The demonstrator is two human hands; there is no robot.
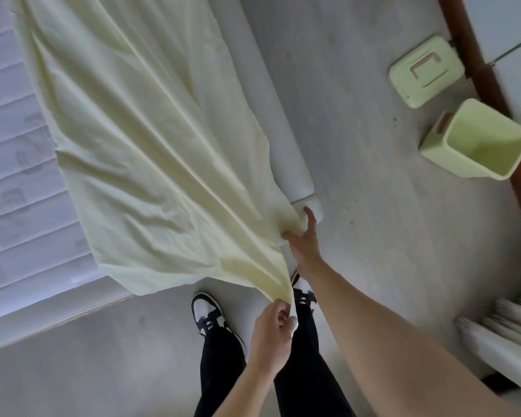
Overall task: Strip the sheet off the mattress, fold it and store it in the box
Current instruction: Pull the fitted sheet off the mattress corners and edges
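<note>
A pale yellow sheet [139,139] lies loose and creased across the white quilted mattress [15,188], drawn off its left part and gathered toward the near corner. My left hand [272,329] grips the sheet's bunched corner, held out over the floor in front of my legs. My right hand [303,239] pinches the sheet's edge at the mattress corner, with its fingers reaching past the cloth. A light green box [478,139] stands open on the floor at the right, and its lid [426,70] lies flat just beyond it.
A white bed frame edge [271,100] runs along the sheet's right side. A dark wooden strip [491,94] borders the floor behind the box. White slatted furniture [506,329] stands at the lower right. My feet in black and white shoes [206,311] stand on grey floor.
</note>
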